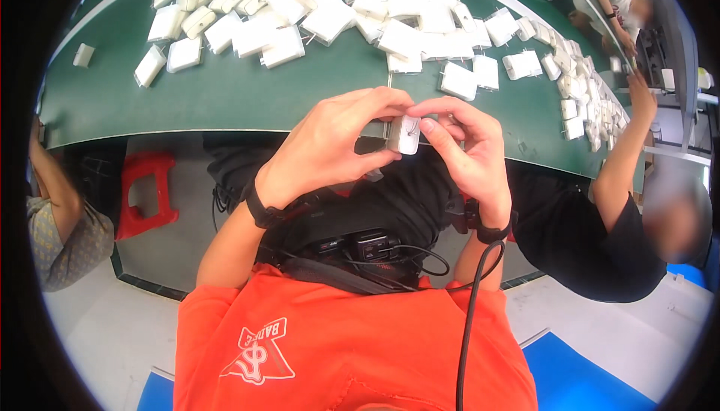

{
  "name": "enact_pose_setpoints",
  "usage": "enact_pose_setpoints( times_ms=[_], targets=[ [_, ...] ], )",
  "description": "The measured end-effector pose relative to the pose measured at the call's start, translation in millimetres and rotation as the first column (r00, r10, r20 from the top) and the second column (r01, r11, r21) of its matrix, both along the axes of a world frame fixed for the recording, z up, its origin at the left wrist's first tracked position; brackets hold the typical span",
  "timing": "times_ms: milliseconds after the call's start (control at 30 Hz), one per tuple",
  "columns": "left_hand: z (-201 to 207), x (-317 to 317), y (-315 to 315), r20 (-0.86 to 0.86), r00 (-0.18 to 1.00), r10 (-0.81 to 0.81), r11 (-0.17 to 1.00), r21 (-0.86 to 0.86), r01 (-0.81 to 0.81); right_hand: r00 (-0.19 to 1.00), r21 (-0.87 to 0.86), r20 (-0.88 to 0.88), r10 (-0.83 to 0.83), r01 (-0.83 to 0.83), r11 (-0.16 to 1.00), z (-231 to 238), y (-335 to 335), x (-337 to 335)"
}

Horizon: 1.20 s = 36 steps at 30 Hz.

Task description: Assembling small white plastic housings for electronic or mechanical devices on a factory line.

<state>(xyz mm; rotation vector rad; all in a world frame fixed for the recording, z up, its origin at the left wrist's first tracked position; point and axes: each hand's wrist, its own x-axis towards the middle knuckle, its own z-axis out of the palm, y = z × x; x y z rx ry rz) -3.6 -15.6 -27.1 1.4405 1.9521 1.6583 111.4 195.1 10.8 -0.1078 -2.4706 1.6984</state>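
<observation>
A small white charger plug [405, 141] is held up at the table's near edge, its metal prongs turned to the right. My left hand [322, 145] grips it from the left between thumb and fingertips. On the other side, my right hand [480, 156] has its forefinger on the plug's top corner and its thumb close to the prongs. Both hands are closed around it in a pinch. Past my fingers lies a large loose heap of similar white charger plugs [322, 17], many with prongs showing.
More white plugs run in a row along the right side of the green table [247, 96]. One person's arm [622, 148] reaches onto the table at the right; another person's arm [60, 193] is at far left. A red stool [150, 193] stands below. Cables [469, 321] cross my front.
</observation>
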Motion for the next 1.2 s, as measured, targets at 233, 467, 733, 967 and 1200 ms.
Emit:
enact_pose_setpoints(
  times_ms=[233,467,733,967,1200],
  targets=[
    [-1,0,1,0.004,1.0,-0.009,1.0,0.019,0.009,0.988,-0.087,-0.042,0.151,-0.154,0.984,-5,14,-10],
    [0,-1,0,0.005,1.0,-0.015,1.0,0.01,0.015,0.969,-0.188,0.06,0.24,-0.225,0.956,-7,22,-16],
    [0,0,0,0.001,1.0,-0.001,1.0,0.005,0.001,0.985,0.04,0.124,0.123,-0.129,0.991,17,7,-13],
    [1,0,-1,-0.005,1.0,0.015,1.0,-0.013,-0.015,0.999,0.447,-0.019,0.033,-0.021,0.894,48,-14,-12],
    [3,1,0,-0.013,1.0,0.025,1.0,0.018,-0.025,0.995,0.187,-0.009,-0.104,0.103,0.977,41,-3,-3]
  ],
)
